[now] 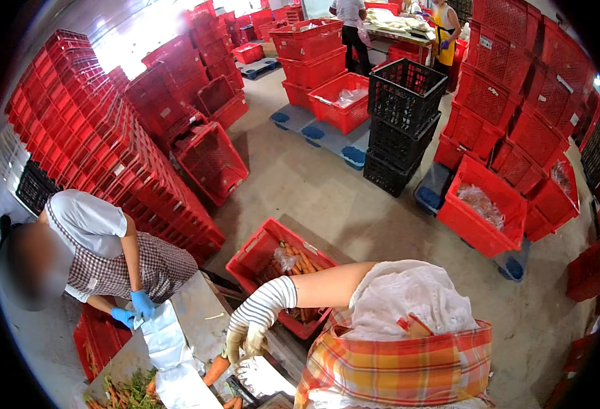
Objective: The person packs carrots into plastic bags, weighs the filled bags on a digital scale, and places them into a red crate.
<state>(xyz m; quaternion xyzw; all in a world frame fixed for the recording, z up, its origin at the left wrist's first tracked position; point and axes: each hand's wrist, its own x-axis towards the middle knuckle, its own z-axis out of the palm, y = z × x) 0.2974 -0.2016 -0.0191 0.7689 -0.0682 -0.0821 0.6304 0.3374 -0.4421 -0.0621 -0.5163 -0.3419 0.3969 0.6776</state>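
My right hand [249, 330], in a pale glove below a striped cuff, reaches over the worktable [204, 310] with bent fingers. Its fingertips meet the top end of a large orange carrot [217, 369]; the grip is partly hidden. Just below, in bright glare, is a white gloved shape [262, 376] that looks like my left hand; its fingers are hard to make out. Beside it lies a dark object [241, 391], with more carrots under it. White sheets or bags [167, 337] lie across the table, and leafy carrots [126, 394] are at its lower left.
A co-worker [102, 249] in blue gloves holds the sheets' far end. A red crate [256, 255] of carrots stands beside the table. Stacked red crates [102, 143] rise behind; black crates [399, 123] and a filled red crate [484, 204] stand farther off. Other people are at the back.
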